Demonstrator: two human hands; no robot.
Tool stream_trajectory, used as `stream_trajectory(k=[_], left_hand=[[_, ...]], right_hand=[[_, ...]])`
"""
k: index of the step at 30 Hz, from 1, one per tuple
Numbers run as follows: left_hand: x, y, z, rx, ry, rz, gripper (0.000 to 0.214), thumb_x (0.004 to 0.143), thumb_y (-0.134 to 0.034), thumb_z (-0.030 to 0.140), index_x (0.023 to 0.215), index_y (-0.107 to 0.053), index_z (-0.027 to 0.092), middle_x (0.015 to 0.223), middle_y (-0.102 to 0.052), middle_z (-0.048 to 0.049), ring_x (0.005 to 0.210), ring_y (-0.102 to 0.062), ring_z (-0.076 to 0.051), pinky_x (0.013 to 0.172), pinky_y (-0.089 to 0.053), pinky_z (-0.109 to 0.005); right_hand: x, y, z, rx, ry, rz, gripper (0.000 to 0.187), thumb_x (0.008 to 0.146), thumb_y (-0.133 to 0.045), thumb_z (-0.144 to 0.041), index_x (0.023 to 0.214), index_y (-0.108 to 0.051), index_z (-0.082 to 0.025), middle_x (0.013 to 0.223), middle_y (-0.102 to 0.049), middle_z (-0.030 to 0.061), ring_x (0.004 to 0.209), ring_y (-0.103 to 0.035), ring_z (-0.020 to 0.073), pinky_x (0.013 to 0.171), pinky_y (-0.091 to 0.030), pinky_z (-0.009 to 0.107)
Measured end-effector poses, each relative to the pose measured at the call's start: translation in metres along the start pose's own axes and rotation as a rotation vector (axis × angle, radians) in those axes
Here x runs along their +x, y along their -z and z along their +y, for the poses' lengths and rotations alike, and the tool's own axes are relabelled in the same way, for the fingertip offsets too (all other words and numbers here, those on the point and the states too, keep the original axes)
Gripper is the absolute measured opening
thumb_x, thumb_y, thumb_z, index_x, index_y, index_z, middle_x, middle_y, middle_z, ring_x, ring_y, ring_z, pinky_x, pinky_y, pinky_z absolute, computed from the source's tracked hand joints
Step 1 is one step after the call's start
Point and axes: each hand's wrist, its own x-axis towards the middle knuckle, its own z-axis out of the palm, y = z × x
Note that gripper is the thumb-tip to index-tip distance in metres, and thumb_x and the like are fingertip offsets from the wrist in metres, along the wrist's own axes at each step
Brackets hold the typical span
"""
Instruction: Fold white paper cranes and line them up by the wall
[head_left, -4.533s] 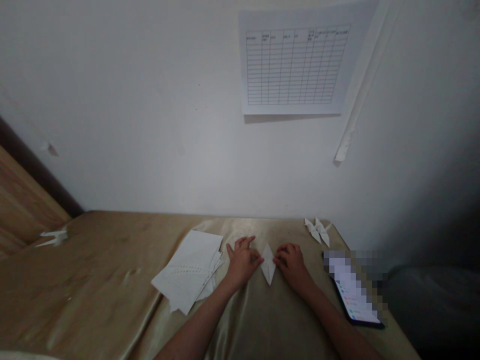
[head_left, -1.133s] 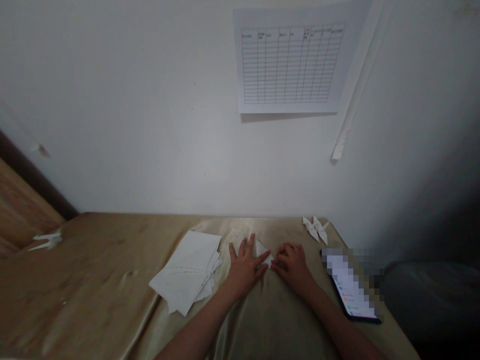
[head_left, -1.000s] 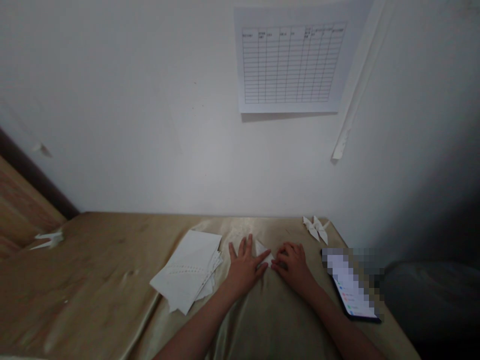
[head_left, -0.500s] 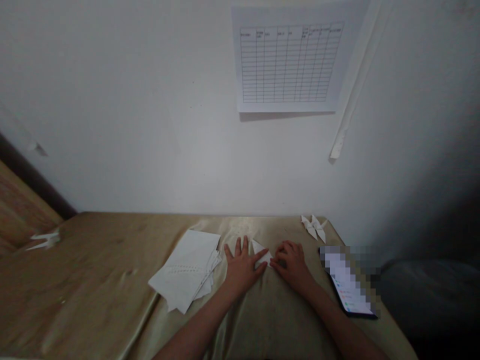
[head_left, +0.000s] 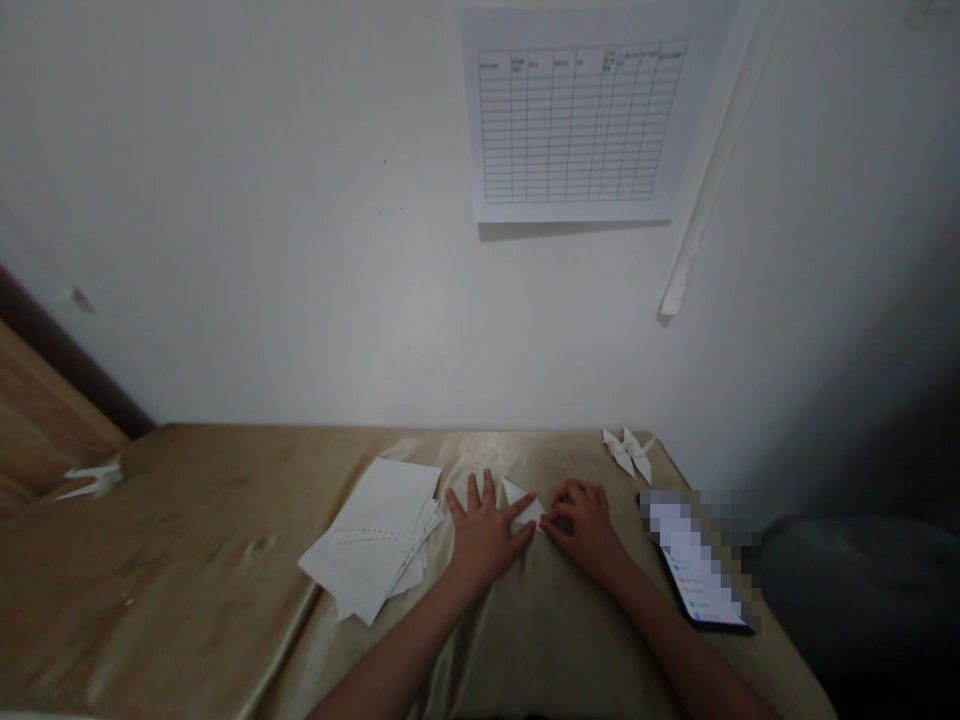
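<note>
A small folded piece of white paper (head_left: 526, 507) lies flat on the cloth-covered table between my hands. My left hand (head_left: 482, 533) rests on the cloth with its fingers spread, the index finger and thumb touching the paper's left part. At the paper's right corner, my right hand (head_left: 582, 527) has thumb and fingertips pinched together on the edge. Part of the paper is hidden under the fingers. Left of my left hand is a stack of white paper sheets (head_left: 379, 535), loosely piled with uneven edges.
Folded paper figures (head_left: 628, 453) sit near the table's back right corner, and a phone (head_left: 701, 575) with a lit screen lies right of my right arm. Another white folded paper piece (head_left: 91, 481) is at far left. The wall bears a printed table sheet (head_left: 576, 125).
Very little differs. My left hand has shifted slightly left, while the paper and my right hand keep nearly the same position.
</note>
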Motion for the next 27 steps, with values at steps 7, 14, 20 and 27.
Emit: stream_trajectory(k=[7, 14, 20, 27], left_hand=[[0.003, 0.005, -0.004, -0.002, 0.007, -0.008, 0.058, 0.081, -0.054, 0.073, 0.136, -0.05, 0.053, 0.162, -0.03, -0.0037, 0.146, -0.018, -0.049, 0.108, 0.005, -0.076], [0.009, 0.003, -0.013, 0.017, 0.006, 0.001, 0.066, 0.076, -0.053, 0.08, 0.137, -0.049, 0.053, 0.161, -0.03, -0.0057, 0.146, -0.018, -0.05, 0.107, 0.005, -0.077], [0.015, 0.004, -0.019, 0.009, 0.041, -0.02, 0.079, 0.068, -0.055, 0.085, 0.14, -0.046, 0.052, 0.163, -0.026, -0.0075, 0.147, -0.014, -0.051, 0.107, 0.003, -0.077], [0.013, 0.001, -0.022, 0.001, -0.03, -0.008, 0.076, 0.075, -0.056, 0.08, 0.143, -0.043, 0.05, 0.164, -0.024, -0.0072, 0.149, -0.013, -0.045, 0.11, 0.003, -0.075]], right_hand=[[0.0, 0.0, 0.0, -0.004, -0.007, -0.016, 0.015, 0.087, -0.064, -0.042, 0.083, -0.073, -0.03, 0.113, -0.062, 0.0033, 0.124, -0.043, 0.0278, 0.114, -0.011, 0.06], [0.0, 0.003, -0.002, -0.001, -0.004, -0.022, 0.015, 0.087, -0.064, -0.041, 0.083, -0.072, -0.029, 0.114, -0.061, 0.0034, 0.123, -0.043, 0.0273, 0.113, -0.015, 0.058], [-0.001, 0.004, -0.003, -0.023, 0.001, -0.014, 0.015, 0.088, -0.064, -0.042, 0.085, -0.072, -0.029, 0.112, -0.061, 0.0033, 0.121, -0.045, 0.0262, 0.113, -0.015, 0.057], [0.0, 0.0, 0.001, -0.054, 0.013, -0.019, 0.015, 0.088, -0.063, -0.042, 0.089, -0.072, -0.03, 0.114, -0.061, 0.0037, 0.121, -0.045, 0.0275, 0.113, -0.015, 0.06]])
